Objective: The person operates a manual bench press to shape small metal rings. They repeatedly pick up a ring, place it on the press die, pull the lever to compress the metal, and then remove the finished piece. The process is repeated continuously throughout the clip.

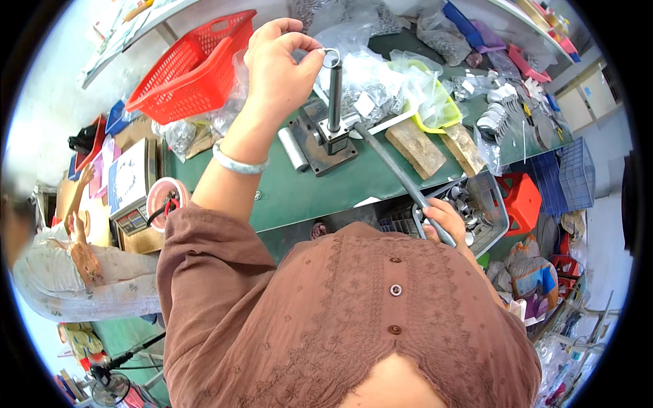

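Metal ring [332, 58] is at the top end of a dark upright post [335, 95], and my left hand [280, 64] has thumb and forefinger pinched together on its left edge; whether the ring touches the post, I cannot tell. That post rises from a square metal block [335, 144] on a dark base plate [320, 166], which lies on the green table [272, 204]. My right hand [445, 219] has its fingers closed around the lower end of a long grey bar [398, 173], which slants up and left toward the block. Just left of the plate lies a silver cylinder [292, 149]; to its right, past the bar, are a wooden block [416, 148] and a lime-green tray [445, 115] with clear plastic bags over it.
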Available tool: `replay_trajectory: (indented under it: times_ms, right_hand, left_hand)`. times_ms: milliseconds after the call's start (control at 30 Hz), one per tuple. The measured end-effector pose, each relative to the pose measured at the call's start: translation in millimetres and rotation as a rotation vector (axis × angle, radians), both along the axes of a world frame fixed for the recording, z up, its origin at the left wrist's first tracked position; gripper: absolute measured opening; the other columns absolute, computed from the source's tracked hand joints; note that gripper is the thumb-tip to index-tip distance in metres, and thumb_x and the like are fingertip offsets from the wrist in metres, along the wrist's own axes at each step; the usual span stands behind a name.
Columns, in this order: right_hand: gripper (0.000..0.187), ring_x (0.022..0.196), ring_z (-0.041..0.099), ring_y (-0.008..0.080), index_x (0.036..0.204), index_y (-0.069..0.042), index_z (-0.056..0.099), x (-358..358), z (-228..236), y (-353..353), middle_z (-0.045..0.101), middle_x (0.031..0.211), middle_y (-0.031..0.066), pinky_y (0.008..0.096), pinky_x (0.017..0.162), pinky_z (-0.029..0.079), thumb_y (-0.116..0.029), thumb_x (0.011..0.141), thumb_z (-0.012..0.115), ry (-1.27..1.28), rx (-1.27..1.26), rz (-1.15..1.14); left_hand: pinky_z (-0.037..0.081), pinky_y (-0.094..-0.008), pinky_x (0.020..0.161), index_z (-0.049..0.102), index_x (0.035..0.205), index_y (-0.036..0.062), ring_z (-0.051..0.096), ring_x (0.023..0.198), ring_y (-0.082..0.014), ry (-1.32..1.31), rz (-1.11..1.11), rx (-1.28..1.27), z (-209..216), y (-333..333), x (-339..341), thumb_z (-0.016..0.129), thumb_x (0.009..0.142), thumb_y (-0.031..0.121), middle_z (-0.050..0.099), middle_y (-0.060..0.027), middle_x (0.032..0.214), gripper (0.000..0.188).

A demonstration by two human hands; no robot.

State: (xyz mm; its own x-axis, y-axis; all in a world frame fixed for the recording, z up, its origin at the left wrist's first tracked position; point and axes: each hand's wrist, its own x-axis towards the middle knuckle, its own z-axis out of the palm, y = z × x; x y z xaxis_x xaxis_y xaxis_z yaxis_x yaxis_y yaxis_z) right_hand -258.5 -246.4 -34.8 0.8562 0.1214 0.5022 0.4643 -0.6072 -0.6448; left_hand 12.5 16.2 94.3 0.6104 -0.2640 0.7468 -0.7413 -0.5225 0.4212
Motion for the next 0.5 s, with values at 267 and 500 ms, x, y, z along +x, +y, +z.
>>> replay_trajectory:
  times_ms: [267,500]
  right_hand:
    - [0.031,0.086,0.062,0.0325,0.102,-0.004,0.063,-1,4,3,0.061,0.105,0.0185,0.0361,0.073,0.051,-0.013,0.074,0.073,-0.026,-0.034,-0.051]
    - [0.031,0.087,0.062,0.0324,0.102,-0.004,0.063,1,0,0,0.061,0.105,0.0187,0.0361,0.073,0.051,-0.014,0.074,0.074,-0.032,-0.029,-0.025]
  left_hand:
    - [0.046,-0.034,0.087,0.07,0.083,0.0019,0.059,0.099,-0.0251,0.208,0.003,0.302,19,-14,6,0.064,0.075,0.019,0.061,-0.0105,0.112,0.02]
    - [0.045,-0.0341,0.088,0.069,0.091,0.0003,0.06,0.099,-0.0262,0.243,-0.081,0.2,-9,11,18,0.058,0.081,0.013,0.061,-0.0129,0.109,0.019]
